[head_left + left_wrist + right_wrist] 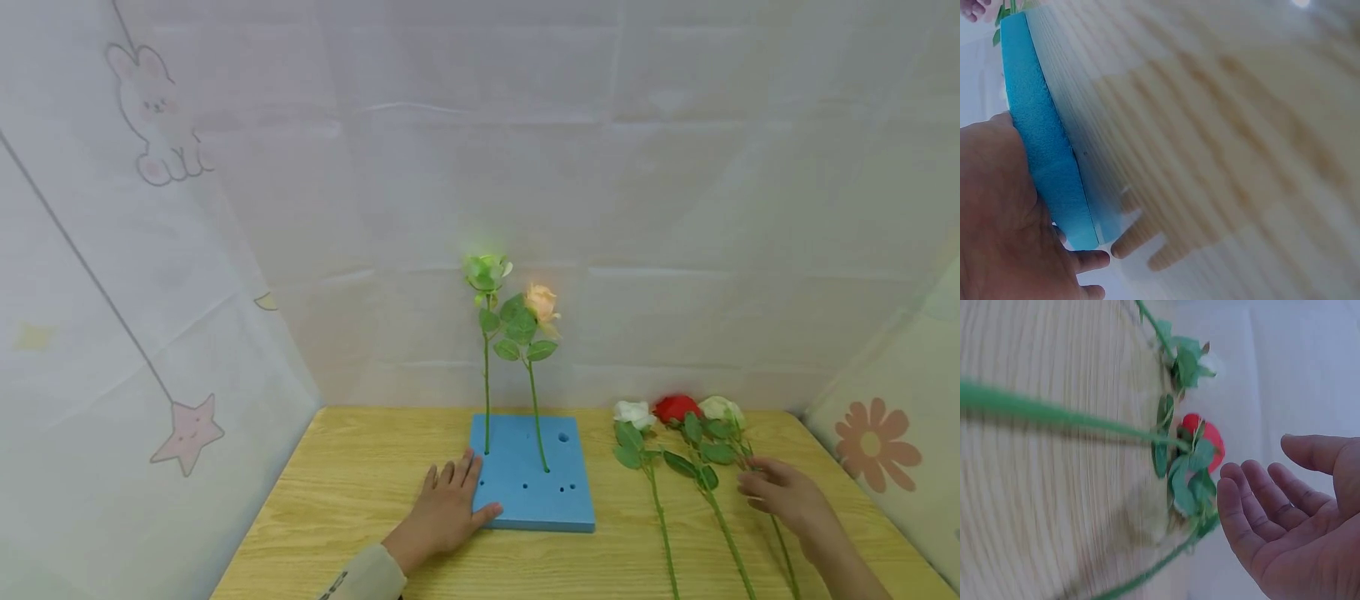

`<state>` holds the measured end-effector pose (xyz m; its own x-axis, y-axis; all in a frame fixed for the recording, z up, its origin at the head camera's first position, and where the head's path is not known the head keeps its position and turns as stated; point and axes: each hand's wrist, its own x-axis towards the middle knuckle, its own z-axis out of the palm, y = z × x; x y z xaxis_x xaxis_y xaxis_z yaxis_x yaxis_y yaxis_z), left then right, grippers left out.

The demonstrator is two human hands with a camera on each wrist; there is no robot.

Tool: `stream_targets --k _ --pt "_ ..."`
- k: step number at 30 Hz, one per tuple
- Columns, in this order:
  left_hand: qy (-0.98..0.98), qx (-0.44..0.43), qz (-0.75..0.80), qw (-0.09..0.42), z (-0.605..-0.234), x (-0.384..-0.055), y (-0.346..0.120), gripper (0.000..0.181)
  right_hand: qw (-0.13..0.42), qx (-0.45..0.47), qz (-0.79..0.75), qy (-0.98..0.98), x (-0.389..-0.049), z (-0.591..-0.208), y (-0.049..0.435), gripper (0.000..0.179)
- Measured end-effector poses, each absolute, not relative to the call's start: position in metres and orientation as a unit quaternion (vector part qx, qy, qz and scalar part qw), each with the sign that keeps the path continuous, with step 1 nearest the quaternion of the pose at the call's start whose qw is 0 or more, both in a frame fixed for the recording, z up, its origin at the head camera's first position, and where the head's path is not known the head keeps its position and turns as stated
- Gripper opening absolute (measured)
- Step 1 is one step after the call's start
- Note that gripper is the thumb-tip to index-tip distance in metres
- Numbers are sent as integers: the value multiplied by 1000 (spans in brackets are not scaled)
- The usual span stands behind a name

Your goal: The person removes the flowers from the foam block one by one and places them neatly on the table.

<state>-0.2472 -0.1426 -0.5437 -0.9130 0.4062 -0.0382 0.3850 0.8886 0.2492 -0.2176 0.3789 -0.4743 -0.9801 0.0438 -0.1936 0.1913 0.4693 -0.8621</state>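
My left hand (446, 512) lies with straight fingers along the left side of a blue foam board (517, 510), its thumb at the near corner. The left wrist view shows that hand against the board's side. Upright in holes of the board stand a green rose (483, 273) and a peach rose (542, 302), both artificial-looking. My right hand (787, 496) reaches over the rightmost stem, below the cream rose (722, 409). In the right wrist view its fingers (1244, 519) are loosely bent, thumb apart, with nothing between them; the cream rose's stem (1147, 575) passes beside them.
A red rose (675, 408) and a white rose (634, 413) lie left of the cream one, stems toward the near edge of the wooden table (360, 467). More holes dot the board. Cloth walls (465, 167) with printed figures enclose the back and sides.
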Motion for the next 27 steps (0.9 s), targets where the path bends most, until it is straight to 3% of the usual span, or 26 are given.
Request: stream_targets --k 15,27 --pt "974 200 104 32 -540 -244 -141 92 12 23 -514 857 -222 -472 317 70" --pt "973 204 104 27 -538 -242 -141 91 12 -13 -564 826 -231 -466 281 63"
